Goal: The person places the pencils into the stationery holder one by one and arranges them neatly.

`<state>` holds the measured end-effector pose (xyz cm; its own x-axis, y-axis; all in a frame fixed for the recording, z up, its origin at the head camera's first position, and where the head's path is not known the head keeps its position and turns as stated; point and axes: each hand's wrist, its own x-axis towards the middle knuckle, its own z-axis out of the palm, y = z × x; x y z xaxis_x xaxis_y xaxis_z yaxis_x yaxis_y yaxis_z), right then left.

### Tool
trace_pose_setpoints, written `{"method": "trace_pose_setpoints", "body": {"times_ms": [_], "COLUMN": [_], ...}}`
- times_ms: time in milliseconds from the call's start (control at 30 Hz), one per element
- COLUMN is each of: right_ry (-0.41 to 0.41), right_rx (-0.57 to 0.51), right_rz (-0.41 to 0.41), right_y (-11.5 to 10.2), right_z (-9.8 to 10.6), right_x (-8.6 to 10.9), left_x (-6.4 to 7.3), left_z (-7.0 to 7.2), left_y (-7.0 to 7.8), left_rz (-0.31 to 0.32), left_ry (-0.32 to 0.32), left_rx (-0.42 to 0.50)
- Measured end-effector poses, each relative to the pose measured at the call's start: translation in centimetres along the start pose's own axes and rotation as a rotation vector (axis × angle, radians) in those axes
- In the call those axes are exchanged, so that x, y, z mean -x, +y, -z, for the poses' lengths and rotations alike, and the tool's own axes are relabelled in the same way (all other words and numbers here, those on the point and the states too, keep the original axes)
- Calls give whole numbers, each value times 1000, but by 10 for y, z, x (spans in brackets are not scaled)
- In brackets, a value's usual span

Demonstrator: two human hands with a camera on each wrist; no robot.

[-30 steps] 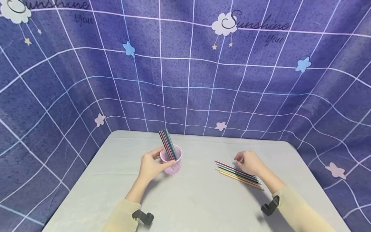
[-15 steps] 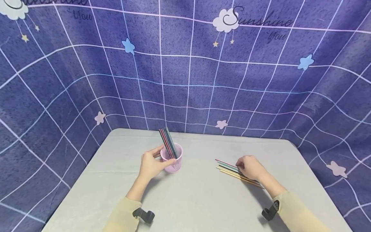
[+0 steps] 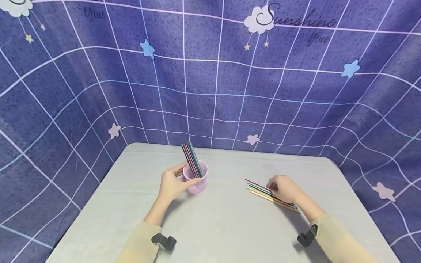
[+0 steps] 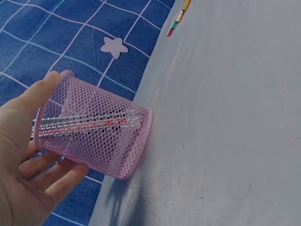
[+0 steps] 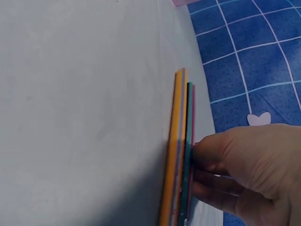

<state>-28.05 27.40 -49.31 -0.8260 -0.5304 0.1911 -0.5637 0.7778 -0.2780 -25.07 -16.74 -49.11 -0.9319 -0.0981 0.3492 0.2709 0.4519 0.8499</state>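
My left hand [image 3: 172, 185] holds a pink mesh pencil cup [image 3: 198, 187] by its rim and side, thumb on the near side. Several dark, red and green pencils [image 3: 191, 157] lean in it, showing through the mesh in the left wrist view. To the right, my right hand [image 3: 285, 188] is down at a row of loose pencils [image 3: 263, 195] on the table. In the right wrist view, its thumb and curled fingers meet the outer red pencil [image 5: 193, 101], beside green and yellow pencils [image 5: 178, 122]. The hand covers part of the row in the head view.
Both things stand on a pale grey cloth-covered table [image 3: 217, 226]. A blue-purple gridded curtain [image 3: 204, 84] with stars and clouds rises behind and along both sides. Each wrist wears a black camera mount [image 3: 164, 241].
My right hand has come down from just above the loose pencils onto them, and the pencils now lie slightly closer together. The left hand keeps holding the cup in place.
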Motion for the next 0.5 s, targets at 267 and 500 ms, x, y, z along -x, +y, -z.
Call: {"method": "trace_pose_setpoints", "body": {"times_ms": [267, 500], "right_ry": [-14, 102], "right_rx": [-23, -49], "right_rz": [-23, -9], "right_y": [2, -3], "right_z": [-1, 14], "right_x": [-1, -17], "left_x": [0, -4], "left_z": [-2, -1], "left_y": [-2, -6], "left_rz": [-5, -15], "left_ry": [-5, 22], "left_rx": [21, -21]}}
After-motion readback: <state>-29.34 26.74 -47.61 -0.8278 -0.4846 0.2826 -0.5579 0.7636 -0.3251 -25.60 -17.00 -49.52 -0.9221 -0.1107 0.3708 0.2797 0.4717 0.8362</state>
